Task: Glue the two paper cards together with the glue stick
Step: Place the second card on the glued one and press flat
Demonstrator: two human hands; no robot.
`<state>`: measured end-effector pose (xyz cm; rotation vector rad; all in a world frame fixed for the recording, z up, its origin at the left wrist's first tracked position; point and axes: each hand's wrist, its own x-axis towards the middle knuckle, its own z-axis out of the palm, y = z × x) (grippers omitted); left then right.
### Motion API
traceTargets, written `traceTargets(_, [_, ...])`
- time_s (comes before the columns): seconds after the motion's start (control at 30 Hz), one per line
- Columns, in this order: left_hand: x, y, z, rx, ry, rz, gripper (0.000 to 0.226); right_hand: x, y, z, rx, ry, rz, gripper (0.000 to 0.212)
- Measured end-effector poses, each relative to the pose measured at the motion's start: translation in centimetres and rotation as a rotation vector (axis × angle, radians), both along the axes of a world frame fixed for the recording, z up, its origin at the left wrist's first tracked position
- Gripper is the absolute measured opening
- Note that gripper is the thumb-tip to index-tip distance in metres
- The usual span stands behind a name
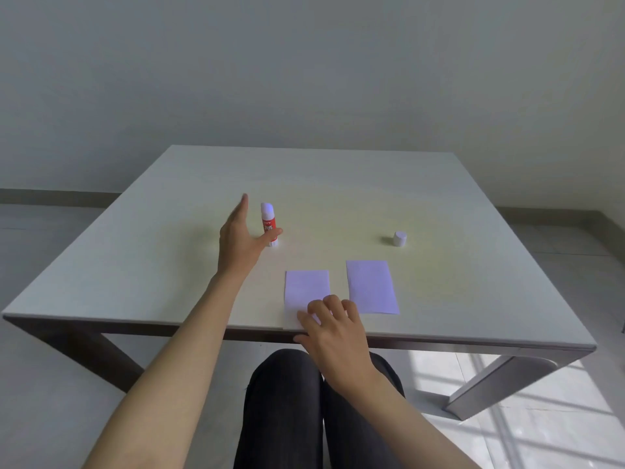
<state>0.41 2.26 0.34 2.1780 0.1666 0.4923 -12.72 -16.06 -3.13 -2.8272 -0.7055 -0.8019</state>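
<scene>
Head view: a glue stick (269,224) is seen standing upright on the table (135,252), uncapped, its pale tip exposed. A small white cap (399,239) is seen standing well apart to the right. Two pale lilac paper cards lie side by side, not touching, near the front edge: the left card (306,286) and the right card (371,286).

The left hand (240,242) is spread open around the stick, fingers raised on its left side, thumb crossing in front of the lower barrel; whether the thumb is in contact cannot be told, and nothing is gripped yet. The right hand (333,328) is laid flat and loosely open on the near end of the left card, pinning it; nothing is held in it.

Step judged in hand: taking up the stick. The barrel is best closed on at mid-height, so that the upright tube is not tipped. The glue tip should be kept clear of the fingers. The card should be kept pinned while glue is drawn across it.

Label: red band with white lettering, apparently "GLUE STICK"; brand name too blurred to be read.
</scene>
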Motion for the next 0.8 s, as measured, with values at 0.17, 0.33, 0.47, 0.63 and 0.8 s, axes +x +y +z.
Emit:
traceTargets(0.17, [-3.8, -1.6, 0.5, 0.004, -0.477, 0.073, 0.030, 0.6, -0.6, 1.5, 0.325, 0.003, 0.014, 0.025])
traceTargets(0.33, [-6.8, -5.4, -0.1, -0.128, -0.214, -0.154, 0.007, 3.8, -3.4, 5.8, 1.178, 0.222, -0.238, 0.009])
traceTargets(0.47, [-7.2, -8.0, -0.2, -0.333, 0.012, -0.217, 0.011, 4.4, -4.9, 6.8, 1.755, 0.542, -0.171, 0.006])
traceTargets(0.63, [-7.0, -10.0, 0.6, -0.539, 0.097, -0.197, 0.019, 3.0, -5.0, 6.3, 1.984, 0.712, -0.096, 0.013])
traceTargets(0.8, [-7.0, -10.8, 0.5, -0.641, 0.169, -0.183, 0.016, 2.8, -5.7, 5.6, 1.995, 0.695, -0.117, 0.013])
